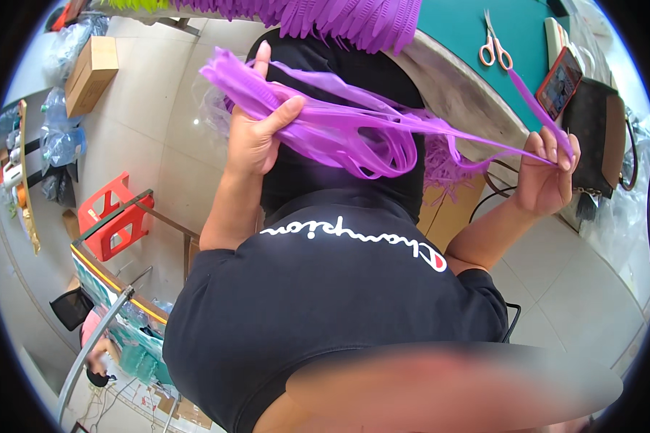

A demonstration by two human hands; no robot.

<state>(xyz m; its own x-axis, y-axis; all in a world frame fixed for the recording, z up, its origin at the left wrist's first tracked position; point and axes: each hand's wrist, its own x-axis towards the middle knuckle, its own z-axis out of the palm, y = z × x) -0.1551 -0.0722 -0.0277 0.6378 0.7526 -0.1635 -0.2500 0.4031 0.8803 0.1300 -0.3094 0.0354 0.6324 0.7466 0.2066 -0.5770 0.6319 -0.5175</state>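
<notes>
My left hand [256,141] grips a thick bundle of purple rubbery straps [325,133], thumb on top and a finger pointing up. The bundle hangs in loops to the right, over my dark-clothed lap. Out to the right, my right hand [545,177] is closed, fingertips pinching the end of a thin purple strip drawn taut from the bundle. A wider purple strap [533,105] also sticks up from these fingers toward the table. Purple straps with small slots [332,22] lie in a dense row along the table's edge ahead.
Scissors [492,50] lie on the green tabletop [448,25], near a red-cased phone [558,83] and a dark handbag [592,133]. Thin purple scraps [448,166] are heaped below the table edge. A red stool [115,216] and a cardboard box [92,76] stand left; another person [97,346] sits lower left.
</notes>
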